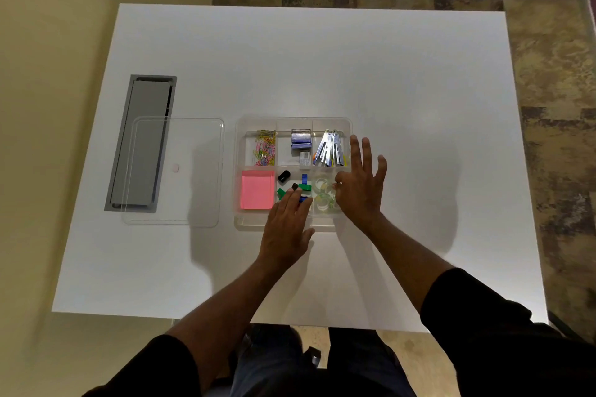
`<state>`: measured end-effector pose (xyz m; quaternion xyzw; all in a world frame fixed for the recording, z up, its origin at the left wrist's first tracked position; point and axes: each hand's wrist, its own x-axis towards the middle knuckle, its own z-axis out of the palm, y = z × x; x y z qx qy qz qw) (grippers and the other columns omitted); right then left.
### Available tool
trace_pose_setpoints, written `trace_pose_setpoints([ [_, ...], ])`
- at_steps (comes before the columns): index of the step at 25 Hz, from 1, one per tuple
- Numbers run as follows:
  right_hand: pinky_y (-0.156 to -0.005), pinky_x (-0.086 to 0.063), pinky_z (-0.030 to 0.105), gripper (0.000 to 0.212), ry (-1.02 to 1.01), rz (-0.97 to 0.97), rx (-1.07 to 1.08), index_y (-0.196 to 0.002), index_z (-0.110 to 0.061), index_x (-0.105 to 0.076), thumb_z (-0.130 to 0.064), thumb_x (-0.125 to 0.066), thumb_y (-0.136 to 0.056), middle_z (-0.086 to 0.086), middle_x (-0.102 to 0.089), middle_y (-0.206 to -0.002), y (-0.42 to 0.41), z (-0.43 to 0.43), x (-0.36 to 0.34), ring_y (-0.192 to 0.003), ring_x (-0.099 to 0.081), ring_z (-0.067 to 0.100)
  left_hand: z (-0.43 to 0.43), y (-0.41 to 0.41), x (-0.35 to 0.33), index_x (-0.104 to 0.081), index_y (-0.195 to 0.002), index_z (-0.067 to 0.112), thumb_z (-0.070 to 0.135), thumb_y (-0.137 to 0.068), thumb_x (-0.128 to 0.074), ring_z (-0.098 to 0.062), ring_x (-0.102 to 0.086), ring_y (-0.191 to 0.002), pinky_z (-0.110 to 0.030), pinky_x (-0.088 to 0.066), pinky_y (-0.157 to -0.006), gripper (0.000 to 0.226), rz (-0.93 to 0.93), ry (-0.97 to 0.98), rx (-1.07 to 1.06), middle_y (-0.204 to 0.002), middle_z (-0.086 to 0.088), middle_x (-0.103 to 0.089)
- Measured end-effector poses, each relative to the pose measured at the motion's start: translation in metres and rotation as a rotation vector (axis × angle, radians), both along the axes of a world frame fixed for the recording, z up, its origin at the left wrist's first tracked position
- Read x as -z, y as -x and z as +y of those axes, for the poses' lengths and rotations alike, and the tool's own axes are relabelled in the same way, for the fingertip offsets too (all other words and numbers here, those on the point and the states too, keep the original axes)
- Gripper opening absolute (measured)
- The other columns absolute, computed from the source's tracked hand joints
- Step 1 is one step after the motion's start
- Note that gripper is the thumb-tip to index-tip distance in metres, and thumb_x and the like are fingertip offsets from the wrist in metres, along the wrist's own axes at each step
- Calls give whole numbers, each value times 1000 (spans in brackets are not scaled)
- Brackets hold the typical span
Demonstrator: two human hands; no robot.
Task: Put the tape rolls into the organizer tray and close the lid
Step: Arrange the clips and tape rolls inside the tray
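A clear organizer tray point(240, 126) sits mid-table with several compartments. Several clear tape rolls point(322, 195) lie in its near right compartment. The clear lid point(180, 171) lies flat on the table to the tray's left, apart from it. My right hand point(362, 182) hovers over the tray's right edge with fingers spread; thumb and forefinger come together just right of the tape rolls, and I cannot tell if they pinch anything. My left hand point(287, 226) rests palm down on the tray's near edge, fingers reaching into the near middle compartment.
Other compartments hold coloured paper clips point(265, 147), a blue stapler box point(300, 140), metal clips point(330, 148), pink sticky notes point(257, 189) and small green, blue and black pieces point(283, 176). A grey cable hatch point(142, 126) is set into the table point(419, 74), partly under the lid.
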<state>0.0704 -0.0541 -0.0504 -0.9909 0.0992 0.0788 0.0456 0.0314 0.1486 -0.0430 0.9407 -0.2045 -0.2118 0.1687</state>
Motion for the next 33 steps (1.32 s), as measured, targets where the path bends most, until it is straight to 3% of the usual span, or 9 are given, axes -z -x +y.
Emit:
trace_pose_setpoints([
  [9, -132, -15, 66, 17, -14, -30, 9, -88, -23, -78, -36, -71, -97, 9, -14, -181, -1, 7, 2, -170, -7, 35, 8, 2, 2, -40, -165, 16, 36, -95, -79, -33, -26, -167, -47, -26, -137, 82, 1, -10, -3, -175, -14, -36],
  [18, -133, -16, 61, 32, -3, 11, 79, -96, -19, -79, -47, -62, -97, 9, -22, -180, -9, 15, -1, -170, -11, 31, 15, 3, -7, -42, -163, 16, 35, -99, -75, -32, -22, -168, -48, -23, -138, 75, 21, 22, -18, -176, -13, -34],
  [28, -133, -14, 61, 29, -87, 81, 271, -98, -20, -80, -43, -63, -102, 7, -8, -182, -11, 27, -6, -171, -3, 30, 20, 5, -7, -50, -158, 14, 33, -97, -77, -34, -24, -168, -50, -26, -137, 69, -11, 39, -43, -173, -15, -41],
  [33, -133, -9, 63, 24, -91, 143, 223, -102, -26, -80, -47, -69, -98, 9, 1, -183, 4, 24, -8, -170, 5, 33, 20, 7, -9, -55, -154, 12, 29, -93, -82, -37, -30, -165, -53, -32, -134, 68, -48, 48, -51, -168, -17, -48],
])
